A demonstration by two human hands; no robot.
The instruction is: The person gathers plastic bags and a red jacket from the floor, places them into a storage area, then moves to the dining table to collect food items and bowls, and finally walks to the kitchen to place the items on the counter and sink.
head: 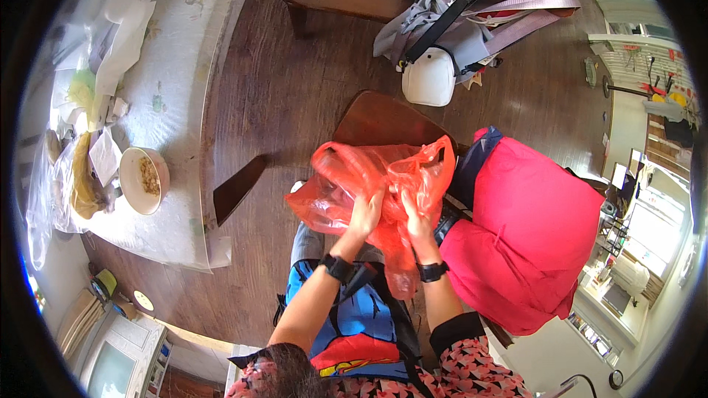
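A thin red plastic bag [354, 166] is bunched up in front of me, over the front of a brown wooden chair seat [387, 116]. My left hand [366, 214] grips its gathered middle. Close beside it, my right hand [417, 224] is closed on the same bag, near a looped handle [437, 157]. Part of the plastic hangs down between my wrists. The fingertips are partly hidden in the folds, and whether anything is inside the bag cannot be made out. Below my forearms lies a blue, red and black patterned cloth item [359, 309].
A large pink-red fabric bundle [531, 221] sits to the right. On the left, a covered table [177, 94] bears a bowl of food [144, 179], a yellowish bag [84, 182] and clear plastic. Bags with straps, one small and white [430, 77], hang from another chair.
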